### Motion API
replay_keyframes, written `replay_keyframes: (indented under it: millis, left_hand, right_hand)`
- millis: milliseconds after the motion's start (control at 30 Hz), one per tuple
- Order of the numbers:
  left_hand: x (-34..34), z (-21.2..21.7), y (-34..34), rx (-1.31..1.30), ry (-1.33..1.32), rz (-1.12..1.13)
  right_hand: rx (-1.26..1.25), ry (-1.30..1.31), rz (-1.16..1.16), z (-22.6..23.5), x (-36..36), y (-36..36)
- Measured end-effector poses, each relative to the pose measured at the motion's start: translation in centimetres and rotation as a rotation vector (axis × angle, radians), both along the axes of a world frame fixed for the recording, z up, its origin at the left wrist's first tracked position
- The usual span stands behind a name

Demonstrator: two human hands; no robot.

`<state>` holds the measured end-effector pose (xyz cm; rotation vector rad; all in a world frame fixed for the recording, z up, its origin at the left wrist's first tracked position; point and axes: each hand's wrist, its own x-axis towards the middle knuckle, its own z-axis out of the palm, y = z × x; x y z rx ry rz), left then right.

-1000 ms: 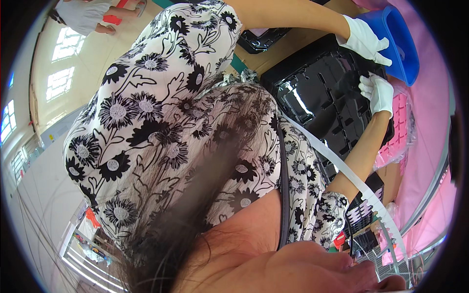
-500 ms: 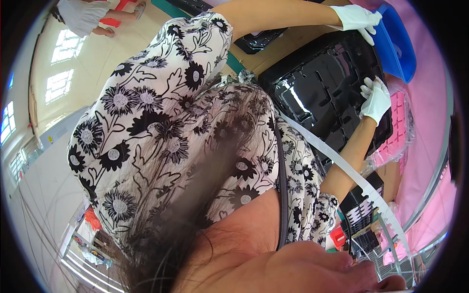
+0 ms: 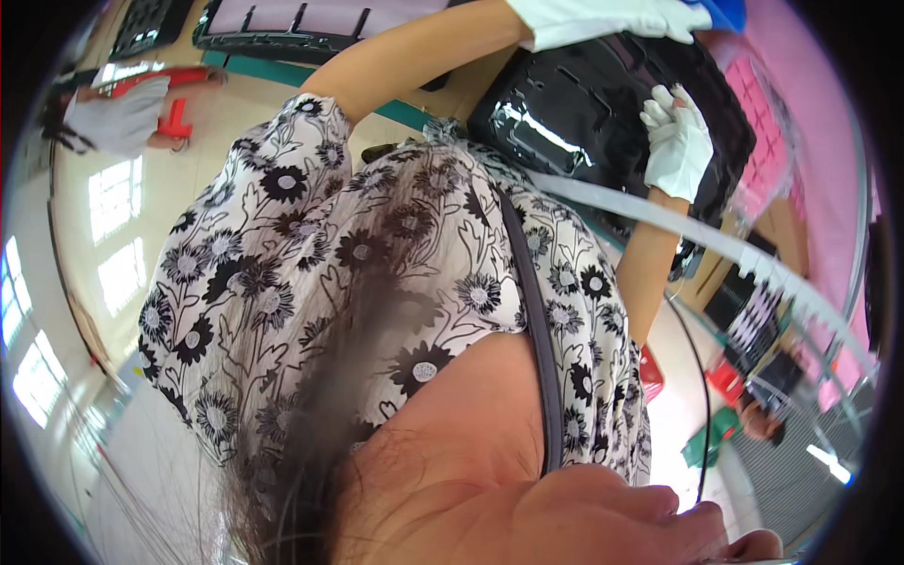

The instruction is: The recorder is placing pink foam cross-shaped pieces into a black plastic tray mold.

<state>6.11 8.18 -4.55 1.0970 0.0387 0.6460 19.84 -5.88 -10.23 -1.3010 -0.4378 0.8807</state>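
Okay, left hand [image 3: 617, 19] at upper-right blue bin [image 3: 727, 13], grip unclear. Right hand [image 3: 678, 143], fingers loosely curled, over black tray [image 3: 598, 94]; work looks unfinished.

Left hand [image 3: 612, 21], white-gloved: cut by the upper edge; grip unreadable.
Blue bin [image 3: 727, 13]: cut by the same edge, a small part showing.
Black tray [image 3: 565, 104]: partly covered by the left hand and the right hand [image 3: 676, 143]; near side crossed by a pale notched strip [image 3: 603, 196].
Right fingers [image 3: 663, 100]: slightly blurred; contact with the tray uncertain.
Pink tray [image 3: 751, 92]: partly hidden by the black one.
Patterned top [image 3: 282, 184]: partly veiled by dark hair [image 3: 320, 414], blurred.
Wearer's face [image 3: 650, 527]: cut by the lower edge.
Person in white [image 3: 122, 118], far left: small, details indistinct.
Second person [image 3: 758, 424], lower right: too small to tell.
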Motion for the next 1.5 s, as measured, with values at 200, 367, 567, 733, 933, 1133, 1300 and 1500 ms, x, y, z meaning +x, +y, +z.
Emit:
replay_keyframes:
  millis: [200,367,567,733,933,1133,1300,1500]
  left_hand:
    - [-0.4,-0.7,-5.1,0.416,0.457,-0.245]
    - [1.4,0.9,-5.3,0.328,0.454,-0.237]
    - [3.3,3.5,-5.3,0.380,0.493,-0.309]
    - [6.6,2.0,-5.0,0.435,0.452,-0.418]
    - [9.9,0.1,-4.9,0.151,0.297,-0.359]
    - [8.8,1.3,-5.1,0.072,0.465,-0.385]
    - [8.8,1.1,-5.1,0.148,0.526,-0.360]
    - [8.9,0.8,-5.1,0.163,0.566,-0.306]
  right_hand:
    - [0.102,-0.017,-0.206,-2.2,-0.6,-4.3]
    - [0.095,0.103,-0.266,1.0,-2.4,-5.9]
    - [0.138,0.245,-0.172,0.6,-3.4,-4.9]
    - [0.027,0.194,0.013,0.5,-4.3,-4.4]
    - [-0.125,-0.370,-0.363,2.7,3.0,-5.7]
    - [0.027,-0.358,-0.351,5.8,4.9,-3.0]
    - [0.029,-0.178,-0.234,6.2,4.9,-1.8]
    - [-0.040,-0.314,-0.304,5.9,4.6,-1.8]
